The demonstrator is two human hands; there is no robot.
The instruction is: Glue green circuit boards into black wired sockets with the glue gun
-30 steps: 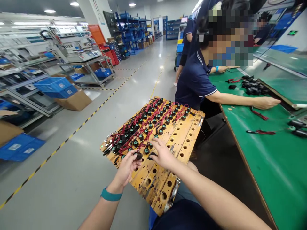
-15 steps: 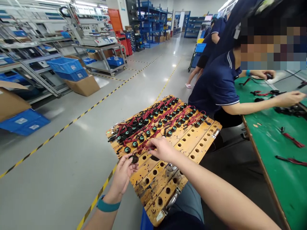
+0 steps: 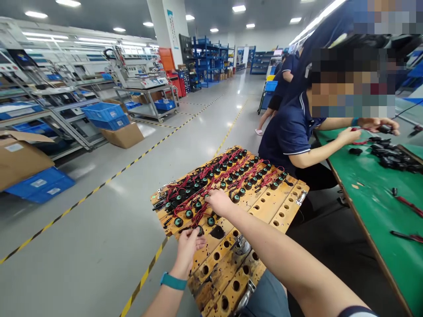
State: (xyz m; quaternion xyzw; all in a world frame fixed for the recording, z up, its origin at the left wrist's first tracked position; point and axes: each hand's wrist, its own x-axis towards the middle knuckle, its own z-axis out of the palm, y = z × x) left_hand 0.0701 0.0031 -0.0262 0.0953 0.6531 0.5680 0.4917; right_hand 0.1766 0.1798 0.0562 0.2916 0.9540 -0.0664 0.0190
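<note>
Yellow-brown wood, scuffed and flecked with black, makes up the board [image 3: 279, 197] that we see from the head camera, lying askew before us with its near end by our leg [image 3: 269, 296]. The step in hand looks to be settling a round part [image 3: 199, 230] and its leads on the board: we have the thumb and fingertips of our left hand [image 3: 187, 247] closed on the near edge of that part, at the board's left side, just beside a matching part [image 3: 210, 221]. We cannot tell whether it sits fully in a hole, as our fingers hide its lower edge. Our right hand [image 3: 222, 203] bends over the red wires [image 3: 198, 215] a little farther up, its fingertips among them; whether they pinch a wire, we cannot tell. As we judge it, the next move calls for a light press from the left fingers, with the wires left slack so that no pull tips the part. The part looks black and squat, with a green top like those of its neighbours, which stand in rows over the far and left portion of the board, tangled wires running between them. Nearer to us we see bare holes [image 3: 216, 256], dark stains and a black patch [image 3: 217, 232]; to our right, a co-worker [image 3: 280, 134] works at a green bench [image 3: 370, 220].
</note>
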